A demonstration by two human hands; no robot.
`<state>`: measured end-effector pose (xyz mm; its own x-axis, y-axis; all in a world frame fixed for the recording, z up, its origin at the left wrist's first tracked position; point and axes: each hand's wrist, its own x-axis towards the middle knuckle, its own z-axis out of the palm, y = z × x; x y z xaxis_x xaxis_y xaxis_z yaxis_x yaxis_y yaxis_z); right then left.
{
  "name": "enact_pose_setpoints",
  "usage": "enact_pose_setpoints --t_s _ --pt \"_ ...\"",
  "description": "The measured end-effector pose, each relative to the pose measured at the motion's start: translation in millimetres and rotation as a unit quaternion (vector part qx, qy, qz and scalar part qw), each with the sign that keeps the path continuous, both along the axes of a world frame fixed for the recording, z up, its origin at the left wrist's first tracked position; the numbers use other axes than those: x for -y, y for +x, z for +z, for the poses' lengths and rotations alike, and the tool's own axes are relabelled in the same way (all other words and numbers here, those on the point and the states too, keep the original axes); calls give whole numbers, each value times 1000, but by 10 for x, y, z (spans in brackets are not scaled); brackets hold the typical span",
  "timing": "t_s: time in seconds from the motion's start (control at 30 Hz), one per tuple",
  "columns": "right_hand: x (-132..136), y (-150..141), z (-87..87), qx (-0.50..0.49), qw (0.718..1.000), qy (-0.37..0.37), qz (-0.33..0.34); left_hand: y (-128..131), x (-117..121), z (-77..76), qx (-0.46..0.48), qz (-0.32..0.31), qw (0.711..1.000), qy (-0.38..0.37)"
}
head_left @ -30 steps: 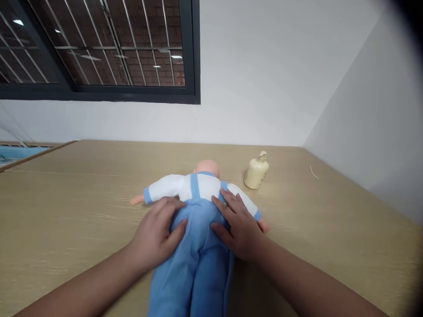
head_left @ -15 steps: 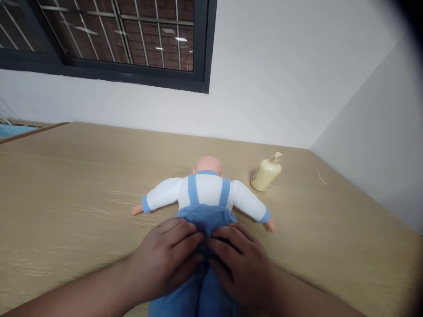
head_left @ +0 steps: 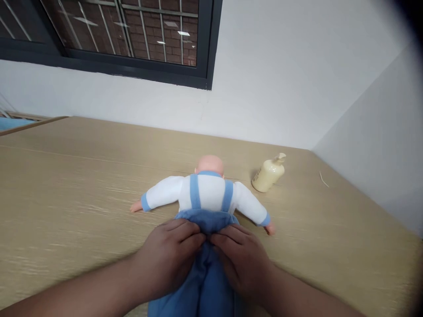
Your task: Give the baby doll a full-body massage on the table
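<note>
A baby doll (head_left: 211, 191) lies face down on the table, arms spread, its head toward the wall. It wears a white top with blue cuffs and blue overalls (head_left: 216, 284) with straps over the back. My left hand (head_left: 172, 255) is closed on the seat of the overalls from the left, pinching the cloth. From the right, my right hand (head_left: 243, 259) grips the same cloth, its fingertips almost meeting those of the left. Folds bunch between and below the hands. The thumbs are mostly hidden, and the doll's lower legs run out of view.
A cream pump bottle (head_left: 268, 174) stands to the right of the doll's head. Farther right lies a thin pale strip (head_left: 324, 179) on the wooden table (head_left: 82, 185). White walls (head_left: 264, 79) border the table behind and at right, with a barred window (head_left: 158, 39) above.
My fingers have drawn closer together and closed on the overalls, bunching the cloth between them. The view has shifted slightly; the doll and bottle stay in place.
</note>
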<state>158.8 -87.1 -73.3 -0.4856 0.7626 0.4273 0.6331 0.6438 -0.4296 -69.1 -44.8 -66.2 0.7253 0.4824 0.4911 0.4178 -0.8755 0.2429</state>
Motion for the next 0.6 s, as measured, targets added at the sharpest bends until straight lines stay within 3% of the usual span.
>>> enact_pose_setpoints --t_s 0.13,0.3,0.6 --pt "22 11 -46 -25 998 48 -33 -29 32 16 1 22 1000 19" --pt "39 17 -83 10 991 101 -89 -16 52 15 7 51 998 37" --pt "-93 40 25 31 997 -9 -64 -3 -52 18 -14 32 999 -21"
